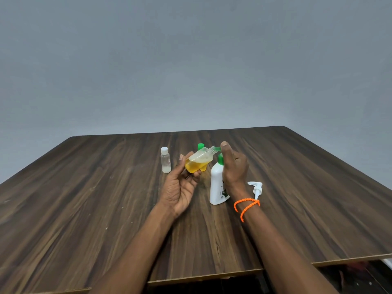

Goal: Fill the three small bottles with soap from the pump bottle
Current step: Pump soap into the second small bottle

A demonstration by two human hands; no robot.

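Head-camera view over a dark wood-grain table (pixel 84 209) set against a plain grey wall (pixel 191 60).

Left hand (pixel 180 187): palm turned up, raised above the table. Its fingers (pixel 196 174) and thumb are curled round the base of a small clear bottle (pixel 199 161), which they hold tilted, base low and to the left, threaded open neck pointing up and to the right. The lower part of this bottle holds yellow liquid soap with a pale foamy layer on top; the upper part is unfilled.

Right hand (pixel 233 164): raised just right of the tilted bottle's neck, back of the hand toward the camera. The thumb and fingertips pinch a small green cap (pixel 217 148) just beside the bottle's mouth; whether the cap touches the neck cannot be told. An orange beaded band (pixel 247 205) circles the right wrist.

Pump bottle (pixel 217 183): white, with a green collar at its neck, standing upright on the table directly below the right hand and partly hidden by it. Its white pump head (pixel 256 187) lies detached on the table just to the right of the bottle.

Second small bottle (pixel 165 160): clear, with a white cap, upright on the table to the left of the left hand, apart from it.

A further green cap (pixel 200 146) shows behind the tilted bottle; what it sits on is hidden.
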